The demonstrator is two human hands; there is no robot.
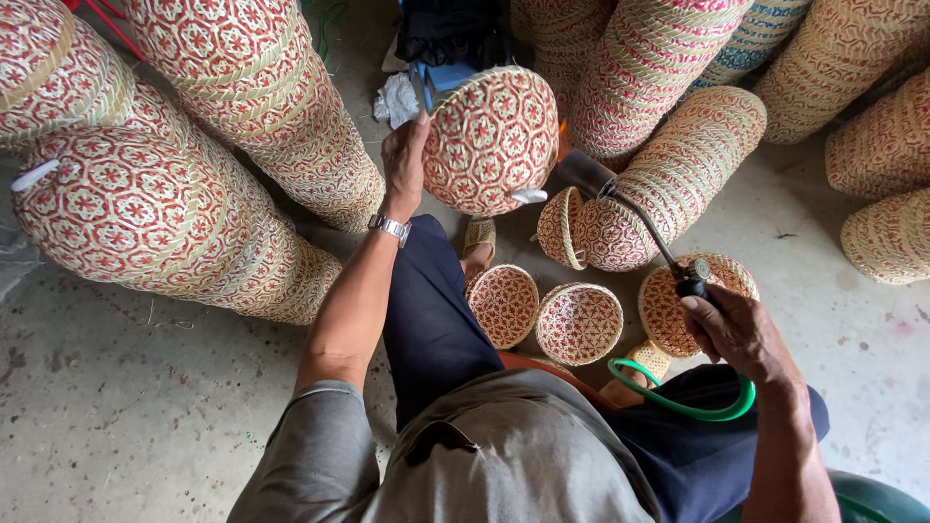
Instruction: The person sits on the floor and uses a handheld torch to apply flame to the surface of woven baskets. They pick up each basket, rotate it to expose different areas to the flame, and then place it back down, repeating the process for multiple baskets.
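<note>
My left hand (pixel 403 160) grips the rim of a round woven basket (pixel 491 138) with a red and cream star pattern, held up with its bottom toward me. My right hand (pixel 738 331) holds the black valve handle of a gas torch (pixel 647 225). The torch's metal tube runs up to a dark nozzle close to the basket's right edge, where a small orange flame (pixel 561 136) shows. A green hose (pixel 684 397) loops from the handle across my lap. A metal watch sits on my left wrist.
Tall stacks of nested woven baskets (pixel 160 208) lie on the concrete floor at left and across the back (pixel 647 58). Three small baskets (pixel 579 323) rest between my feet. A short stack (pixel 593 230) lies beyond them. Bare floor (pixel 116 416) at lower left.
</note>
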